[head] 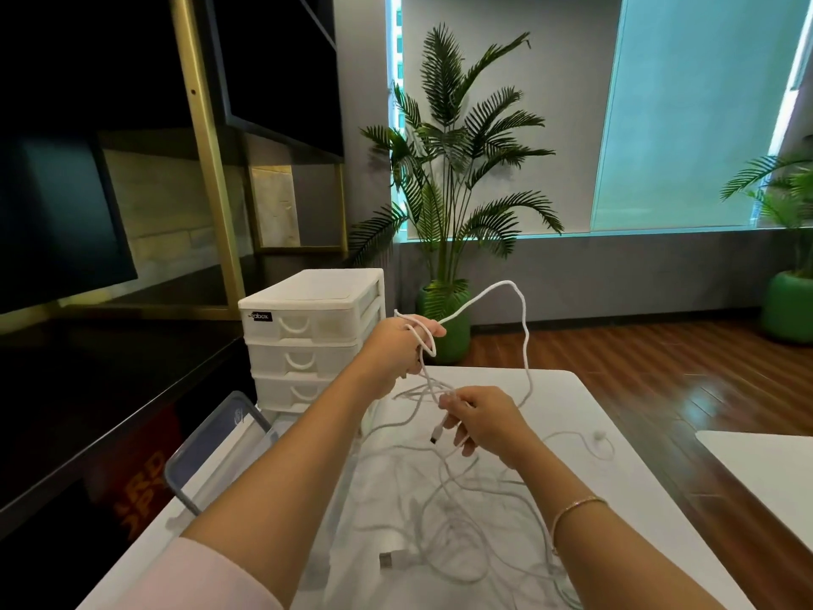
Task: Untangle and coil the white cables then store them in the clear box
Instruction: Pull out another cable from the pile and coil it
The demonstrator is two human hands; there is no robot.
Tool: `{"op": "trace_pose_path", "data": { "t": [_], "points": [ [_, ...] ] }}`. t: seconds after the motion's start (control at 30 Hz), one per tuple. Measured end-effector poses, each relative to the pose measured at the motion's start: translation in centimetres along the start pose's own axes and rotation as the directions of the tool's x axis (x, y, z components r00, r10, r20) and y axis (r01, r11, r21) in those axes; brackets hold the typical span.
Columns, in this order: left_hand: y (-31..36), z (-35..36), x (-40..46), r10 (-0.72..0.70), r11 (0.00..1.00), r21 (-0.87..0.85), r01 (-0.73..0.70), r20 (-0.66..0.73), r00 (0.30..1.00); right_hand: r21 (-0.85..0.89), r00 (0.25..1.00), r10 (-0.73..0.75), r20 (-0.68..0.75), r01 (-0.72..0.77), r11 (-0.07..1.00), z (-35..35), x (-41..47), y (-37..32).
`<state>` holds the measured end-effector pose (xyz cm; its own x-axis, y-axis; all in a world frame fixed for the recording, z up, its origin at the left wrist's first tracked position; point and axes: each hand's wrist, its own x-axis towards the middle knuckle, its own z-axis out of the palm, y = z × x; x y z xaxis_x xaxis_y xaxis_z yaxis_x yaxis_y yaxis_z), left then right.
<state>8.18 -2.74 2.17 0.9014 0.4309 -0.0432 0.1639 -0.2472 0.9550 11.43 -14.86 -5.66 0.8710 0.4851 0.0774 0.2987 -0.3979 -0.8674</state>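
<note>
Cables (444, 490) tangled beside clear box (211, 451)

I see white cables (444, 490) on a white worktop (585, 416), nearly same tone. One plug (436, 433) w/ dark tip. Drawer unit (308, 341) at far left corner: white, black label. Clear box (211, 451) at left edge w/ greyish rim. Bracelet (576, 508) gold. Sleeve (193, 574) pale pink. Plant pots (444, 328) green, floor (660, 358) reddish-brown wood grain.
</note>
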Motion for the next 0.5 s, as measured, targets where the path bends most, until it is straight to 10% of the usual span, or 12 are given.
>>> {"op": "trace_pose_path", "data": {
  "t": [0.5],
  "points": [
    [4.4,-4.8,0.0,0.287,0.892,-0.299,-0.338,-0.203,0.936,-0.179,0.976,0.2,-0.086,-0.212,0.961,0.8,0.8,2.1]
  ]
}}
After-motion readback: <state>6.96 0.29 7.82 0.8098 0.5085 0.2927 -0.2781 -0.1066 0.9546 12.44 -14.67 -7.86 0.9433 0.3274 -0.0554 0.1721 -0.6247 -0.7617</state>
